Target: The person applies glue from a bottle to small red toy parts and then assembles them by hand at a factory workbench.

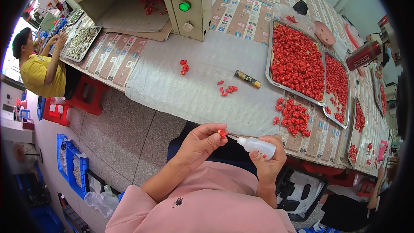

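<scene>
My left hand (199, 143) pinches a small red piece (222, 133) with a yellowish spot, just off the table's front edge. In my right hand (271, 159) is a white squeeze bottle (257, 147), tilted so that its thin nozzle points left at the red piece. Whether the tip touches the piece is too small to tell. A pile of similar red pieces (295, 118) lies on the table to the right of my hands. Smaller groups of red pieces (228, 89) rest on the pale sheet (172, 88) ahead.
A dark cylinder (247, 79) lies on the sheet. Metal trays (268, 67) of red pieces stand at right, near a red flask (364, 55). A beige machine (189, 17) with red and green buttons stands at the far side. A person in yellow (43, 75) sits at far left.
</scene>
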The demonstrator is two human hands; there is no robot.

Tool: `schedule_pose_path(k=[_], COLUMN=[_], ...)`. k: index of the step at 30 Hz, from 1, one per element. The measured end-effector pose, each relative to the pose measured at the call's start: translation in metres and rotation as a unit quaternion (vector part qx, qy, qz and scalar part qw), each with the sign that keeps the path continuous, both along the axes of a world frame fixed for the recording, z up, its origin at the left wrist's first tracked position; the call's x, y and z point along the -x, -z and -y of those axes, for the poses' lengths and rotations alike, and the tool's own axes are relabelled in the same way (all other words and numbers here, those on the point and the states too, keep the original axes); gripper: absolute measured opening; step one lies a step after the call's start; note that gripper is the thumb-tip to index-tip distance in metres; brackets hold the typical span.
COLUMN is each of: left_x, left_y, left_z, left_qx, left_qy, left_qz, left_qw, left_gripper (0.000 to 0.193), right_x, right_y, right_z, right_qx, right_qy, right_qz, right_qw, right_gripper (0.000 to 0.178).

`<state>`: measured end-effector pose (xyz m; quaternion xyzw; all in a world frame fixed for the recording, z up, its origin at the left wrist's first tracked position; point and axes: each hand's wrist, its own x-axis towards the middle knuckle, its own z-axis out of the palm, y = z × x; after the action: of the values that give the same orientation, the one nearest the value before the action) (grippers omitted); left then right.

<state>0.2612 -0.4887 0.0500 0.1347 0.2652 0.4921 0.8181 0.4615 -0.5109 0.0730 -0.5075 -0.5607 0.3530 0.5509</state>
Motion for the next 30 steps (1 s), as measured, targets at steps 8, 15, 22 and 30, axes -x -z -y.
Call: schedule_pose_path(k=[8, 15, 22, 30], left_x=[0.001, 0.0008, 0.001, 0.0014], left_y=[-0.0014, -0.0012, 0.0005, -0.0002], left_z=[0.0, 0.0006, 0.0007, 0.0005], left_qx=[-0.006, 0.007, 0.01, 0.017], left_qy=[0.01, 0.014, 0.017, 0.025], left_qz=[-0.002, 0.005, 0.005, 0.008], left_qw=[1.0, 1.0, 1.0, 1.0], left_gripper=[0.028, 0.028, 0.028, 0.027], right_x=[0.0006, 0.0013, -0.0001, 0.001], right_y=[-0.0003, -0.0012, 0.0005, -0.0001], right_z=[-0.0008, -0.0008, -0.0002, -0.0022], right_qx=[-0.002, -0.011, -0.014, -0.013], right_qy=[0.004, 0.005, 0.0, 0.002], right_qz=[0.0, 0.004, 0.004, -0.005], right_qw=[1.0, 1.0, 1.0, 1.0], right_gripper=[0.037, 0.037, 0.039, 0.039])
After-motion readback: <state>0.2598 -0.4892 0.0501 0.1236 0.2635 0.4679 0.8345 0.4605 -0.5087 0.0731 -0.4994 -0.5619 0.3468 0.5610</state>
